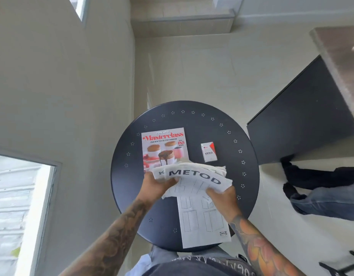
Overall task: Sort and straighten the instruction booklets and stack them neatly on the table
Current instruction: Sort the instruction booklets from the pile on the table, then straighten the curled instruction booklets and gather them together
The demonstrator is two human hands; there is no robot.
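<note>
A bundle of white instruction booklets [194, 175], the top one printed METOD, is lifted just above the round dark table [222, 136]. My left hand [156, 185] grips the bundle's left end and my right hand [222, 198] grips its right end. The bundle bends in the middle. Under it another white booklet [202, 224] with line drawings lies flat toward the near table edge. A Masterclass cookbook [164, 148] lies flat behind my left hand, its lower edge hidden by the bundle.
A small white and red box marked VESS [208, 152] lies right of the cookbook. A dark cabinet [303, 116] stands to the right of the table. Dark clothing and jeans [321, 188] lie on the floor at right. A wall runs along the left.
</note>
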